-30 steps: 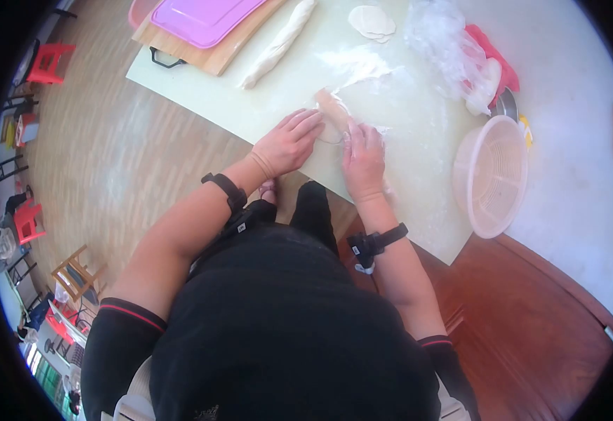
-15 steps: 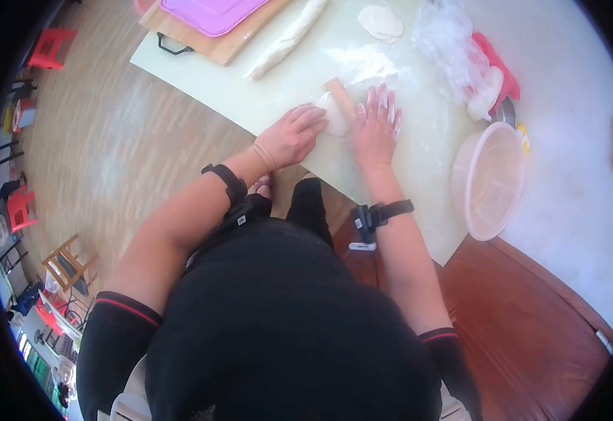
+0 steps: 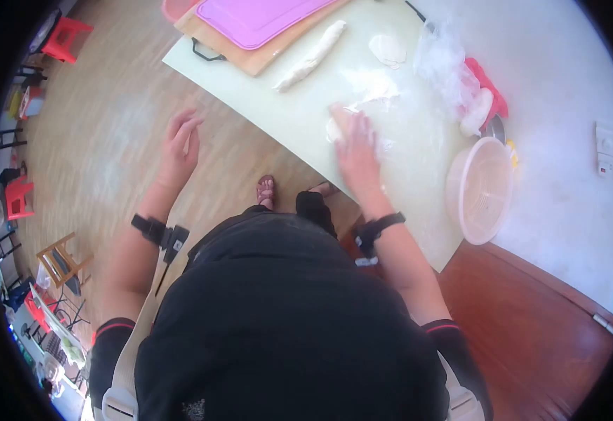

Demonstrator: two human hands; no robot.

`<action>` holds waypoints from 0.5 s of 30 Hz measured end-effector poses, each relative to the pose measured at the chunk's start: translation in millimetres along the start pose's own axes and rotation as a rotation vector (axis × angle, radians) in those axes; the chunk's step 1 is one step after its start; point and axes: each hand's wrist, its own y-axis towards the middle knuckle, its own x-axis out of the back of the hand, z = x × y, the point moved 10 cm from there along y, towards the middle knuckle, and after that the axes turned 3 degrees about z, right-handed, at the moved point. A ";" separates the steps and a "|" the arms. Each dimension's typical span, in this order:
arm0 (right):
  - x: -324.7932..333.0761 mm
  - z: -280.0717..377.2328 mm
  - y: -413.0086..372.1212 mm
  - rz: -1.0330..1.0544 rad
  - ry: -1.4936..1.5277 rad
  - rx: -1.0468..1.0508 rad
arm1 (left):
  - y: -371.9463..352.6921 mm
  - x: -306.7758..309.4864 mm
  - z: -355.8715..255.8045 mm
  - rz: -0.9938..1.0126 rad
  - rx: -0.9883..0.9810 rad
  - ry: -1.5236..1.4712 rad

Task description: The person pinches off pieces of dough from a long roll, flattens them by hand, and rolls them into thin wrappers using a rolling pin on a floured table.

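Note:
My left hand (image 3: 181, 149) is raised over the floor, left of the table edge, with its fingers loosely bent and nothing visible in it. On the table, my right hand (image 3: 358, 158) lies over a short wooden rolling pin (image 3: 338, 114), its fingers smeared by motion; the pin's end sticks out beside them. A small piece of dough (image 3: 332, 130) sits at the pin, partly covered. Beyond the hand is a patch of white flour (image 3: 371, 84). Farther back lie a flattened dough round (image 3: 388, 50) and a long dough roll (image 3: 312, 57).
A pink-purple tray (image 3: 261, 21) rests on a wooden board (image 3: 254, 62) at the back left. To the right stand a pale pink plastic basin (image 3: 480, 191), a clear plastic bag (image 3: 441, 59) and a red cloth-like item (image 3: 490, 88). Red stools (image 3: 68, 38) line the far left.
My left hand has left the dough and moved left, off the table. My right hand stays at the rolling pin. The view has shifted slightly.

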 end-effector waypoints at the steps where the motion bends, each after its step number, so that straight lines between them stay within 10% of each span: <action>1: 5.2 26.9 -15.4 0.022 0.062 0.045 | -14.9 6.0 8.3 0.040 0.068 0.032; 9: 9.2 -10.3 7.7 -0.001 0.034 -0.104 | -126.9 15.2 48.7 0.243 0.343 0.148; 15: 6.8 37.3 -18.8 0.123 -0.013 0.186 | -192.6 13.5 88.0 0.251 0.500 0.182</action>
